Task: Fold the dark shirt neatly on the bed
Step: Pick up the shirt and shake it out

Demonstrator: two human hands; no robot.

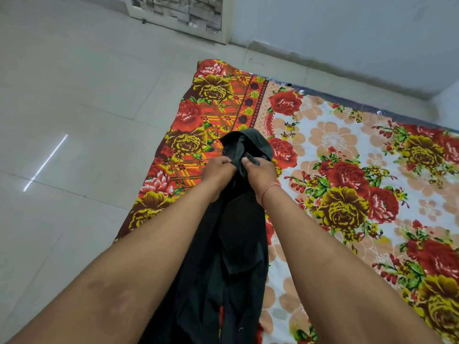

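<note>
The dark shirt [231,244] hangs bunched and crumpled between my forearms, above the left part of the bed [347,150] with its floral sheet. My left hand [218,170] and my right hand [259,173] sit close together, each pinching the fabric near the shirt's top end. Above my fingers a fold of the shirt sticks up. Its lower part trails down toward me, and small buttons show near the bottom edge of the view.
The bed is a low mattress on a pale tiled floor [74,145], which stretches to the left. A white wall [347,33] runs behind the bed. A stone-patterned panel [178,11] stands at the top.
</note>
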